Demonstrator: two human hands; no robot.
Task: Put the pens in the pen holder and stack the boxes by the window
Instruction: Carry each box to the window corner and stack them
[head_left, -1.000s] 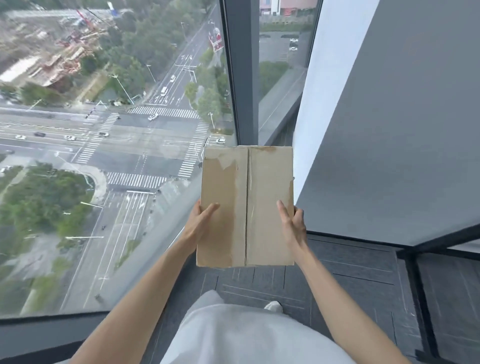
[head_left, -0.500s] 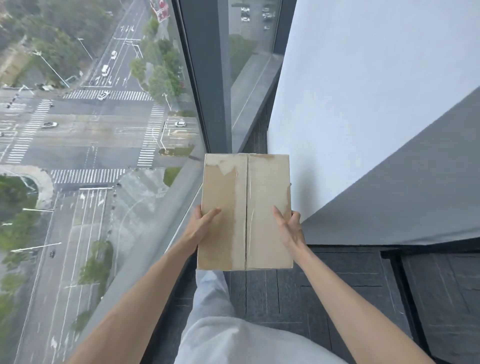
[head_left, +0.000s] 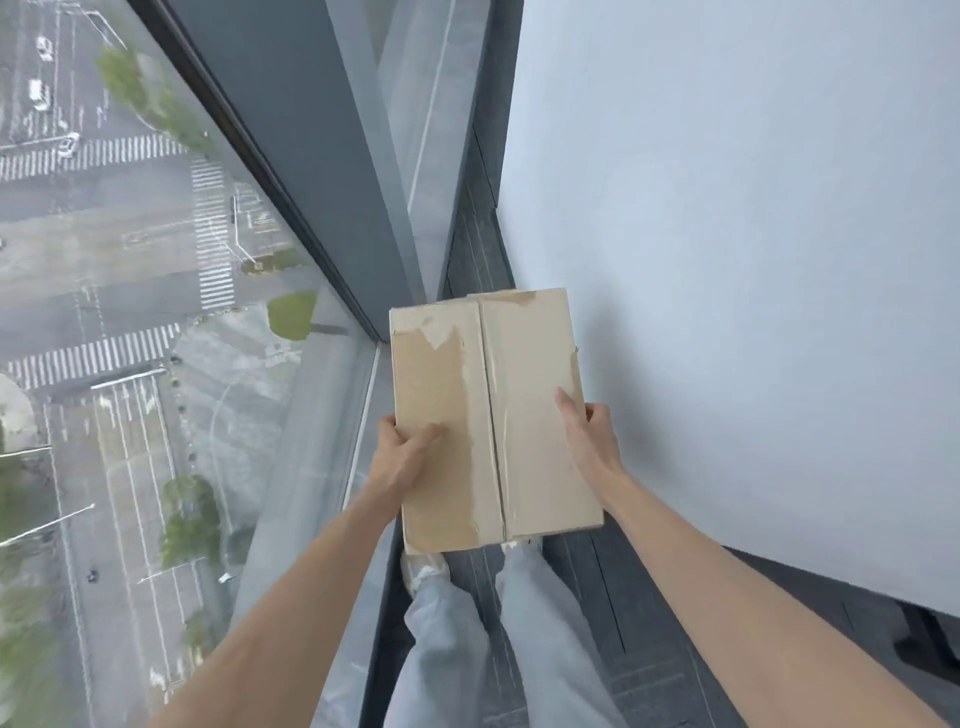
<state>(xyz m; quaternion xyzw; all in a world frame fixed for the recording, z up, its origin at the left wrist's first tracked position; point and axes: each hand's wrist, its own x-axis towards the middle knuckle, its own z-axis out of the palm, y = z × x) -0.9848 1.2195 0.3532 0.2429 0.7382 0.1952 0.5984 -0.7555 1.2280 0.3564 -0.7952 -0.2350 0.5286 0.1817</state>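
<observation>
Both hands grip one cardboard box (head_left: 488, 415), held flat in the air just below the middle of the view. The left hand (head_left: 402, 457) clasps the box's long edge at about 8 o'clock, thumb lying on top, the other fingers hidden underneath. The right hand (head_left: 589, 436) clasps the opposite edge at about 4 o'clock, thumb on top and fingers curled round the side. The box's top flaps are closed and meet along a middle seam, with pale torn patches where the surface has peeled. The box hangs above a dark floor (head_left: 597, 587), in the corner between a window (head_left: 156, 312) and a wall (head_left: 753, 260). The window fills the view from 7 to 11 o'clock, showing streets and crosswalks far below; its dark frame (head_left: 311, 171) runs up toward 11 o'clock. The pale wall fills 12 to 4 o'clock. At 6 o'clock, under the box, are light jeans (head_left: 447, 649) and a white shoe (head_left: 423, 569).
</observation>
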